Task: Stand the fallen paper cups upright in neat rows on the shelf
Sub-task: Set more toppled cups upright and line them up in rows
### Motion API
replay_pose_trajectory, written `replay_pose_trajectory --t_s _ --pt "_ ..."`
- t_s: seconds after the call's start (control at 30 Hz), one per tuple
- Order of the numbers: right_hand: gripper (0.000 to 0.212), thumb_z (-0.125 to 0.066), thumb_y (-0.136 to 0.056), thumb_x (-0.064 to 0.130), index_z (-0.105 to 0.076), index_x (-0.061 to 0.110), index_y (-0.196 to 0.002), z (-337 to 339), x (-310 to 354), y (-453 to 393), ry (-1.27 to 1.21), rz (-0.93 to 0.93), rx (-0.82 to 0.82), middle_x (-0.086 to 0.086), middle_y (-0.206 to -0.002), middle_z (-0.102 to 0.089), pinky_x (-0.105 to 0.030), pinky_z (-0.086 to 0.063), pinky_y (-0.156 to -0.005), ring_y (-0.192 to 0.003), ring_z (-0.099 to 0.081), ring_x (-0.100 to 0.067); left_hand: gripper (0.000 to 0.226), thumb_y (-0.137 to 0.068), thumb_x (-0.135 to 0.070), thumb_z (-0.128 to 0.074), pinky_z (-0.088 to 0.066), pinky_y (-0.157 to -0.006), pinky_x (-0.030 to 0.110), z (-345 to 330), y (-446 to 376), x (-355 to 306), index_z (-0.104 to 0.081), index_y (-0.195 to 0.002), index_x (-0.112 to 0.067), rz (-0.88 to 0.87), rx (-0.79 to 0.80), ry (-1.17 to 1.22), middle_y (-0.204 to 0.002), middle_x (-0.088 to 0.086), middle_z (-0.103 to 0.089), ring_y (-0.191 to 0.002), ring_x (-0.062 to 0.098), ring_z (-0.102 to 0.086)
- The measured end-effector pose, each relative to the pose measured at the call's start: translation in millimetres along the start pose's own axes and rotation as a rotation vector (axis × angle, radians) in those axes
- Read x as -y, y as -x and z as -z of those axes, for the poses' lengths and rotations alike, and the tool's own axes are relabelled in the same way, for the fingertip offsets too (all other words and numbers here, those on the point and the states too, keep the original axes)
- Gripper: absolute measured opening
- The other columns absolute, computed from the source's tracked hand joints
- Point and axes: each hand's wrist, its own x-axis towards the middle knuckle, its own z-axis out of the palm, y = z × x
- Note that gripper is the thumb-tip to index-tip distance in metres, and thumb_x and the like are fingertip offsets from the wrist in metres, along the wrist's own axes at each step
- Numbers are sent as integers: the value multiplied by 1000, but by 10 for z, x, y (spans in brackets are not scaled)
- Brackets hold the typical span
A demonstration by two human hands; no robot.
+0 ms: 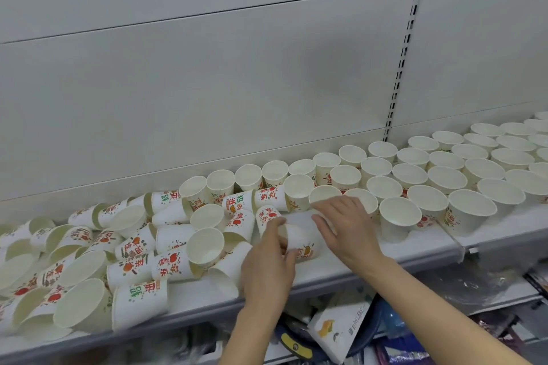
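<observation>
Left hand gripped white printed paper cup lying sideways on white metal shelf, right hand spread open touching it, upright cups at 2 o'clock, fallen cups at 9 o'clock

I see a pale grey panelled back wall behind the display, divided by thin horizontal seams. A perforated metal upright strip with dark slots runs down the wall right of centre. Below the front edge, on a lower level, I see mixed packaged goods. A white cardboard box printed with an orange fruit motif and dark lettering leans at a tilt. Just left of it lies a dark blue item bearing a yellow patch; I cannot identify it. To the right I see crinkled clear plastic wrapping and dark glossy packets, their print too blurred to read.
</observation>
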Motion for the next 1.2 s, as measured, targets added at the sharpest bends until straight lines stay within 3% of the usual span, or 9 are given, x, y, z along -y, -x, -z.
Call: replay_pose_trajectory --t_s 0.2,0.33,0.47,0.57,0.7,0.9,1.07,1.13,1.2 --pt "67 -60 -75 21 -44 15 -140 137 133 352 -198 39 199 -3 -145 -41 -29 -30 -109 -132 -39 -18 20 -93 -25 -53 -39 -83 32 -36 -194 -79 -61 -111 -32 -566 38 -292 -98 -5 -69 -96 19 -58" --pt "57 -66 -77 34 -52 17 -130 20 52 453 -106 -18 164 -3 -137 -49 -39 -40 -100 -123 -47 -22 17 -91 -30 -51 -42 -82 34 -83 -206 -102 -67 -96 -29 -749 91 -178 -89 -7 -69 -87 16 -58" --pt "27 -61 -81 42 -66 18 -92 -10 -39 437 8 -22 64 7 -97 -65 -37 -42 -88 -113 -50 -20 16 -85 -28 -62 -41 -86 23 -26 -573 -68 -73 -97 -29 -517 -127 186 -98 -13 -71 -94 8 -57" --pt "26 -60 -81 41 -62 16 -77 30 -96 400 52 30 74 7 -88 -63 -35 -40 -85 -111 -51 -22 40 -84 -17 -61 -35 -97 34 -42 -1103 -19 -63 -122 -28 -417 -72 -202 -132 -6 -57 -122 21 -46" --pt "20 -63 -80 36 -60 17 -77 80 -159 372 27 45 108 7 -97 -63 -32 -35 -90 -113 -53 -24 32 -87 -23 -57 -26 -104 35 -216 -1378 -43 -64 -117 -33 -333 89 -387 -144 -8 -45 -134 19 -32" --pt "19 -66 -77 32 -58 22 -92 148 -215 327 14 55 213 2 -124 -57 -38 -36 -97 -123 -46 -23 23 -89 -34 -58 -32 -100 35 -190 -1363 -48 -67 -110 -32 -408 101 -365 -138 -9 -52 -127 18 -42" --pt "36 -58 -87 43 -62 18 -113 143 -231 246 -57 62 172 1 -125 -57 -38 -38 -99 -122 -48 -22 62 -72 -48 -76 -34 -107 38 170 -997 139 -56 -129 -33 -287 174 -264 -145 -7 -44 -129 20 -42" --pt "37 -54 -91 43 -64 15 -113 114 -195 150 -83 87 125 0 -121 -60 -37 -39 -98 -119 -51 -22 57 -74 -43 -74 -38 -103 38 187 -835 194 -57 -128 -34 -272 219 -406 -143 -10 -46 -126 19 -45" --pt "37 -49 -94 42 -65 14 -112 68 -147 26 -107 107 109 1 -117 -62 -35 -38 -98 -116 -51 -21 40 -84 -30 -65 -46 -92 35 148 -742 209 -60 -124 -35 -272 139 -495 -133 -11 -55 -117 19 -51"
